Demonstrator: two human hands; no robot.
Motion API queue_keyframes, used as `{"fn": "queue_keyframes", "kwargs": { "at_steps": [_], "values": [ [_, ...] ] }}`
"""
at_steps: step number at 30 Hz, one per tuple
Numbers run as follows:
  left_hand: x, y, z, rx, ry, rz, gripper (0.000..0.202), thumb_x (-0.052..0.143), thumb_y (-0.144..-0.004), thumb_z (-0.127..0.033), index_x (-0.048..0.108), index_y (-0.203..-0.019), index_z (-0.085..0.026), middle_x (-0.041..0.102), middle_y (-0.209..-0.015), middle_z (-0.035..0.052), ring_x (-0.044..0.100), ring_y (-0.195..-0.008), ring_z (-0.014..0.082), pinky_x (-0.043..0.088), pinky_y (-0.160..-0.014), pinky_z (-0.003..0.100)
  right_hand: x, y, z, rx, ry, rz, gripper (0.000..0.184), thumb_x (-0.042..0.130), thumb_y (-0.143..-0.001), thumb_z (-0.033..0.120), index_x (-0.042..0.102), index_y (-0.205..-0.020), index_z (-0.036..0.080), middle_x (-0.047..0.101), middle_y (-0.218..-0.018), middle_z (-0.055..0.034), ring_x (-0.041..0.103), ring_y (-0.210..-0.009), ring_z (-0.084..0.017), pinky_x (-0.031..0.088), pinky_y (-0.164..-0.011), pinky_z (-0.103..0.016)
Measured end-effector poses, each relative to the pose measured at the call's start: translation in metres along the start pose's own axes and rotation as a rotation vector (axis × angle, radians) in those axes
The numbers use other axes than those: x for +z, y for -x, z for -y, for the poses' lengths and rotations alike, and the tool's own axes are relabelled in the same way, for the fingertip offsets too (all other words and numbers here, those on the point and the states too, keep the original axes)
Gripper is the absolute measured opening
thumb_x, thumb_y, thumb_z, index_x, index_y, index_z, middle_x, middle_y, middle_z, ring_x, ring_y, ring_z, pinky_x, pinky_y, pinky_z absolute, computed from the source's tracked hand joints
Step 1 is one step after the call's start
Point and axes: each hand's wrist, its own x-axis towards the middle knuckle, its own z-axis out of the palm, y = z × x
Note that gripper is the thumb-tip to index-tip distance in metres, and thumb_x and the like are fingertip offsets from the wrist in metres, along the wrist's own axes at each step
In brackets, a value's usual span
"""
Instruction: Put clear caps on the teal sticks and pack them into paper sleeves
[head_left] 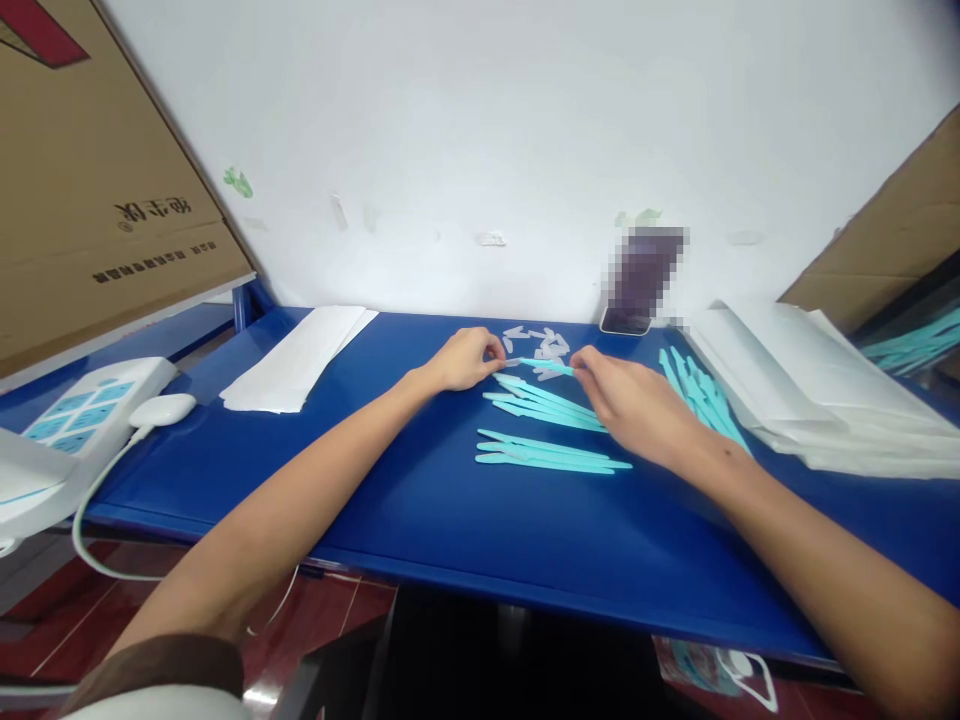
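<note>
My left hand and my right hand meet over the blue table. Between them they pinch one thin teal plastic stick, the right hand at its handle end, the left at a small clear cap on its tip. Just beyond lies a small heap of clear caps. Under and in front of the hands lie two groups of teal sticks. Another pile of teal sticks lies to the right of my right hand.
Stacks of white paper sleeves lie at the right and at the back left. A phone leans on the white wall. A white power strip with a plug and cable sits at the left. Cardboard boxes stand at both sides.
</note>
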Motion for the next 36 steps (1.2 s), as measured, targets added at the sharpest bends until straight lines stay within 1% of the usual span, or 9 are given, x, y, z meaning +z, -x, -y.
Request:
{"fn": "queue_keyframes", "kwargs": {
  "at_steps": [5, 12, 16, 19, 21, 25, 28, 31, 36],
  "values": [
    [-0.013, 0.030, -0.009, 0.028, 0.205, -0.074, 0.019, 0.064, -0.090, -0.033, 0.076, -0.091, -0.018, 0.076, -0.084, 0.0045, 0.065, -0.072, 0.0162, 0.049, -0.074, 0.029, 0.006, -0.002, -0.006, -0.008, 0.046, -0.037, 0.024, 0.030, -0.104, 0.031, 0.052, -0.103, 0.021, 0.069, -0.087, -0.0063, 0.058, -0.064, -0.020, 0.028, -0.055, -0.031],
    [-0.010, 0.031, -0.027, 0.067, 0.259, -0.103, 0.020, 0.064, -0.090, -0.034, 0.077, -0.091, -0.019, 0.076, -0.082, 0.0033, 0.065, -0.071, 0.0158, 0.049, -0.073, 0.030, 0.007, -0.002, -0.008, -0.069, -0.028, -0.084, 0.026, 0.031, -0.105, 0.032, 0.054, -0.104, 0.021, 0.069, -0.091, -0.0069, 0.060, -0.070, -0.021, 0.032, -0.058, -0.031],
    [-0.006, 0.032, -0.032, 0.103, 0.297, -0.072, 0.023, 0.064, -0.091, -0.037, 0.078, -0.094, -0.018, 0.076, -0.084, 0.0039, 0.065, -0.072, 0.0157, 0.049, -0.072, 0.028, 0.010, -0.003, 0.000, -0.101, -0.077, -0.021, 0.028, 0.031, -0.105, 0.030, 0.057, -0.100, 0.020, 0.069, -0.089, -0.0068, 0.060, -0.069, -0.020, 0.036, -0.060, -0.031],
    [-0.004, 0.026, -0.024, 0.096, 0.275, -0.030, 0.031, 0.060, -0.093, -0.043, 0.077, -0.097, -0.018, 0.076, -0.097, 0.0059, 0.066, -0.080, 0.0171, 0.049, -0.073, 0.028, 0.010, -0.001, 0.008, -0.108, -0.037, -0.018, 0.029, 0.035, -0.104, 0.031, 0.062, -0.102, 0.020, 0.070, -0.096, -0.0086, 0.063, -0.080, -0.023, 0.040, -0.066, -0.033],
    [-0.001, 0.017, -0.015, 0.057, 0.216, -0.079, 0.035, 0.054, -0.096, -0.044, 0.076, -0.103, -0.017, 0.076, -0.105, 0.0075, 0.067, -0.086, 0.0189, 0.050, -0.078, 0.029, 0.009, 0.002, 0.013, -0.161, -0.063, -0.042, 0.030, 0.038, -0.104, 0.032, 0.065, -0.107, 0.019, 0.068, -0.106, -0.0109, 0.064, -0.095, -0.026, 0.044, -0.073, -0.035],
    [0.006, -0.009, -0.002, 0.045, -0.046, -0.097, 0.036, 0.050, -0.098, -0.035, 0.072, -0.120, -0.016, 0.072, -0.118, 0.0122, 0.065, -0.105, 0.0254, 0.047, -0.098, 0.037, 0.007, 0.011, 0.023, -0.315, -0.230, 0.145, 0.026, 0.048, -0.101, 0.038, 0.068, -0.106, 0.022, 0.064, -0.103, -0.0084, 0.062, -0.091, -0.022, 0.045, -0.073, -0.032],
    [0.011, -0.023, 0.000, 0.021, -0.134, -0.021, 0.029, 0.054, -0.096, -0.032, 0.077, -0.106, -0.018, 0.073, -0.113, 0.0135, 0.065, -0.109, 0.0283, 0.046, -0.101, 0.039, 0.005, 0.014, 0.025, -0.303, -0.273, 0.269, 0.021, 0.050, -0.099, 0.037, 0.066, -0.097, 0.023, 0.063, -0.097, -0.0058, 0.059, -0.080, -0.018, 0.042, -0.066, -0.030],
    [0.013, -0.027, -0.001, -0.017, -0.081, -0.016, 0.018, 0.063, -0.089, -0.027, 0.079, -0.087, -0.018, 0.076, -0.103, 0.0130, 0.068, -0.103, 0.0287, 0.048, -0.099, 0.039, 0.005, 0.014, 0.024, -0.264, -0.331, 0.320, 0.023, 0.046, -0.100, 0.035, 0.059, -0.087, 0.022, 0.062, -0.091, -0.0041, 0.056, -0.076, -0.017, 0.040, -0.063, -0.029],
    [0.011, -0.018, 0.008, -0.034, 0.026, -0.034, 0.021, 0.062, -0.079, -0.008, 0.080, -0.086, -0.016, 0.078, -0.096, 0.0107, 0.072, -0.097, 0.0281, 0.051, -0.097, 0.039, 0.008, 0.012, 0.021, -0.250, -0.352, 0.270, 0.022, 0.043, -0.102, 0.036, 0.053, -0.088, 0.023, 0.062, -0.097, -0.0046, 0.056, -0.084, -0.018, 0.042, -0.069, -0.029]
  ]
}}
